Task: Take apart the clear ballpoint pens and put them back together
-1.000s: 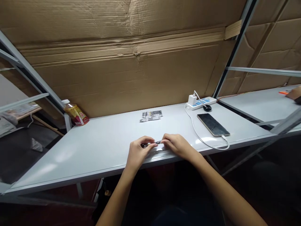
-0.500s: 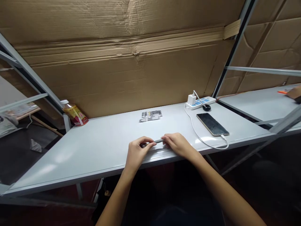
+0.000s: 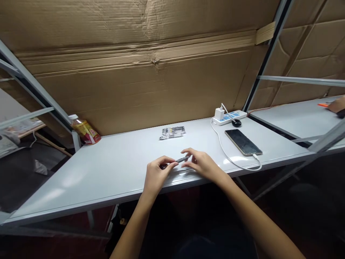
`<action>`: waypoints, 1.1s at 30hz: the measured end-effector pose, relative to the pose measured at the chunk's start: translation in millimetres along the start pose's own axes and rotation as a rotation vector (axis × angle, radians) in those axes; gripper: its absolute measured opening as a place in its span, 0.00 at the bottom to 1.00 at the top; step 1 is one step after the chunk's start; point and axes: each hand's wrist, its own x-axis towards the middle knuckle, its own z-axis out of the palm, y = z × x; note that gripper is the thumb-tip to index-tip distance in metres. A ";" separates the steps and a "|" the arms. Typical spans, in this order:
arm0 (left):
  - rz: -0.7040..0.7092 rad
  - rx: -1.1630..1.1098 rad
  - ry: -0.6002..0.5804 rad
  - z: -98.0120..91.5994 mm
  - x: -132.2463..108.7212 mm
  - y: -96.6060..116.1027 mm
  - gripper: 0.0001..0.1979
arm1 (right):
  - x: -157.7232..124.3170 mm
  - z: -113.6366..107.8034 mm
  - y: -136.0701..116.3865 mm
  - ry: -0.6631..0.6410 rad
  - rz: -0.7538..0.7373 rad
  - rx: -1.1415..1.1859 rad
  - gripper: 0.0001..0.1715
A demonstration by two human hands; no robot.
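Near the front edge of the white table (image 3: 107,169), my left hand (image 3: 159,171) pinches a dark grey pen (image 3: 182,159) between thumb and fingers. The pen's tip end points right and slightly up, and its other end is partly hidden in my left palm. Around that tip end, my right hand (image 3: 199,163) has its thumb and fingers spread apart. I cannot make out whether a fingertip touches the pen. Farther back lies a row of several clear and black pens (image 3: 172,132), side by side.
A phone (image 3: 243,142) with a white charging cable (image 3: 221,145) lies to the right, by a power strip (image 3: 231,117) holding a white charger (image 3: 219,114). A bottle with a red and yellow label (image 3: 86,130) leans at the back left. Cardboard (image 3: 151,90) walls the rear.
My right thumb and fingers have opened from their pinch on the pen's right end. The pen now tilts up a little more at that end, while my left hand keeps its hold.
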 end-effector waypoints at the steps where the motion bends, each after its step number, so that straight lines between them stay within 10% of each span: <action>1: -0.006 0.003 0.005 0.0 0.2 -0.1 0.08 | -0.1 -0.2 -0.3 0.011 -0.021 0.018 0.11; 28: 0.154 0.279 -0.047 3.9 -7.5 -5.0 0.06 | 0.3 -0.9 -4.0 -0.169 0.068 -0.132 0.21; 33: 0.196 0.506 -0.012 8.9 -12.1 -11.3 0.16 | 4.0 8.2 -0.9 -0.078 -0.123 -0.054 0.17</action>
